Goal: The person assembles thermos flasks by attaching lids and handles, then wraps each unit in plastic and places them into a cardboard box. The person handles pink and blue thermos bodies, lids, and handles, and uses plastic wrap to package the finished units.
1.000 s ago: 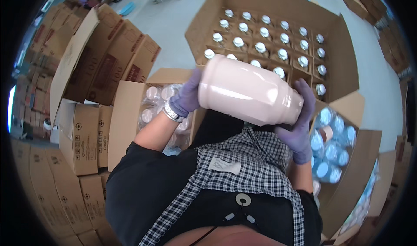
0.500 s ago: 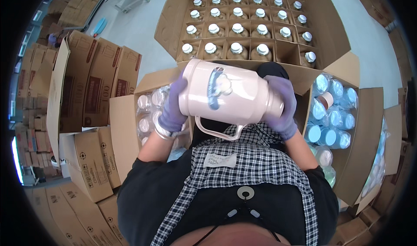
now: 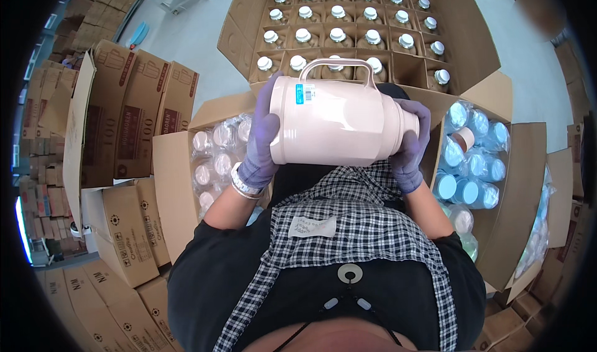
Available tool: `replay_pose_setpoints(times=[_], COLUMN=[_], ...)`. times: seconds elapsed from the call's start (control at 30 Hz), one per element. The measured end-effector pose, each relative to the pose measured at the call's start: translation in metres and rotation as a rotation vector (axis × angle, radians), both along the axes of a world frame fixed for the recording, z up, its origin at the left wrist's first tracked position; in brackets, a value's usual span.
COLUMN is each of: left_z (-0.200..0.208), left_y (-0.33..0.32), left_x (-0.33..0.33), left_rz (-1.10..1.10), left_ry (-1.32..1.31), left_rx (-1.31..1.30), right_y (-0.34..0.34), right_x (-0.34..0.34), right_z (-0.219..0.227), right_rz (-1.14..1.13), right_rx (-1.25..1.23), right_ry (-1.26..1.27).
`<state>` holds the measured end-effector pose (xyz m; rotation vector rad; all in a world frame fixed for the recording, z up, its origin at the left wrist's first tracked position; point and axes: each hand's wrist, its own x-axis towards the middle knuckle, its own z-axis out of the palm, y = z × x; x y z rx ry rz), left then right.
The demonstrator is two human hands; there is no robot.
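Note:
A pale pink thermos jug (image 3: 339, 125) lies sideways in front of my chest, held between both hands. Its broad base sits against my left hand (image 3: 261, 131), gloved in purple, with the fingers curled round the rim. At the narrower neck end, my right hand (image 3: 411, 137), in the same kind of glove, wraps the opening. The jug's handle (image 3: 339, 62) points away from me. A small blue and white sticker (image 3: 305, 93) shows on the side facing up. What is inside the jug is hidden.
Beyond the jug stands a divided carton (image 3: 463, 35) of bottles with white caps, one cell without a bottle. A carton of pale pink wrapped cups (image 3: 224, 164) is at left, one of blue lids (image 3: 466, 187) at right. Stacked cartons (image 3: 127, 125) rise farther left.
The jug has been turned about its length: the handle went from the near side to the far side. The printed picture is out of sight and the sticker shows.

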<state>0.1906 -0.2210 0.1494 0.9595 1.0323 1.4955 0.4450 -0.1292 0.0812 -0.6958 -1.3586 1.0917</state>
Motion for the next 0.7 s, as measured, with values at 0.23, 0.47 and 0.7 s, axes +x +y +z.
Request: replay_pose_setpoints(times=[0.23, 0.47, 0.7], left_z=[-0.02, -0.085, -0.051], left_y=[0.029, -0.004, -0.015], left_x=[-0.01, -0.045, -0.074], left_rz=[0.044, -0.254, -0.342], left_ry=[0.237, 0.853, 1.537], left_rx=[-0.067, -0.035, 0.307], right_y=[0.009, 0.01, 0.008], right_x=[0.012, 0.048, 0.048], right_z=[-0.011, 0.018, 0.016], right_rz=[-0.014, -0.021, -0.032], right_rx=[-0.065, 0.598, 0.581], right_ry=[0.083, -0.263, -0.194])
